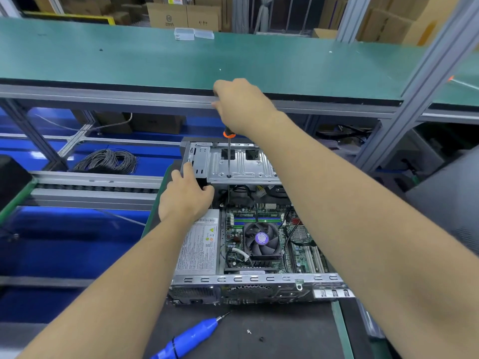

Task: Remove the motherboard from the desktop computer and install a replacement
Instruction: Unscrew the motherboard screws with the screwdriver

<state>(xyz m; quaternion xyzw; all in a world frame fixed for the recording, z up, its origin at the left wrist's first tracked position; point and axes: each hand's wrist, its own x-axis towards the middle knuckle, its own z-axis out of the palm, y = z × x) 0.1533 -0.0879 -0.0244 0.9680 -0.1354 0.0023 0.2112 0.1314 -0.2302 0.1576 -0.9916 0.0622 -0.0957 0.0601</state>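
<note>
1. Head view: we look down at an open desktop computer lying on a dark desk, its cover off and its insides facing up
2. The motherboard sits inside the case, right of centre, with a round black cooling fan on top of it and a silver power supply just beside it on the left
3. Our right hand is raised above the far end of the case, its fingers clenched around the handle of a screwdriver with an orange collar; the shaft points straight down and its tip meets the silver drive cage
4. Our left hand rests on the far left corner of the case, fingers curled over the edge of the drive cage and grasping it
5. A blue electric screwdriver lies on the desk near us, in front of the case, with two small loose screws close by
6. A green shelf runs across above the workspace, and a coil of grey cable lies well to the left
</note>
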